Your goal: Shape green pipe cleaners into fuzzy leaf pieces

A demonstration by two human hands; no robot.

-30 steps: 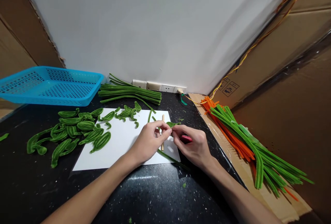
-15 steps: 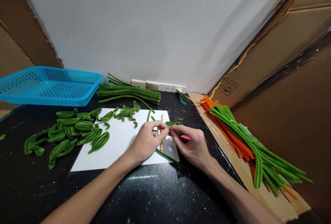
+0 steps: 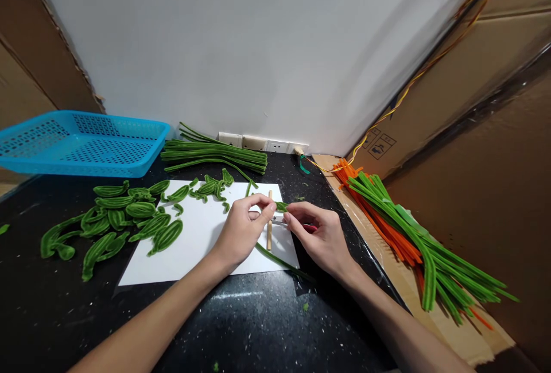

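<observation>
Both hands are meeting over the right edge of the white paper sheet (image 3: 193,247) on the black desk (image 3: 258,327). The left hand (image 3: 241,232) is pinching a green pipe cleaner piece (image 3: 280,206) at its fingertips. The right hand (image 3: 321,238) is gripping a red-handled tool (image 3: 307,226), its metal tip touching that piece just above a wooden stick (image 3: 270,221).

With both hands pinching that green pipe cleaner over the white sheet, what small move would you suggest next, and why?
Probably keep folding: the left hand and right hand pinch a short green pipe cleaner that looks only partly bent, unlike the finished leaf shapes lying left of the white sheet.
</observation>
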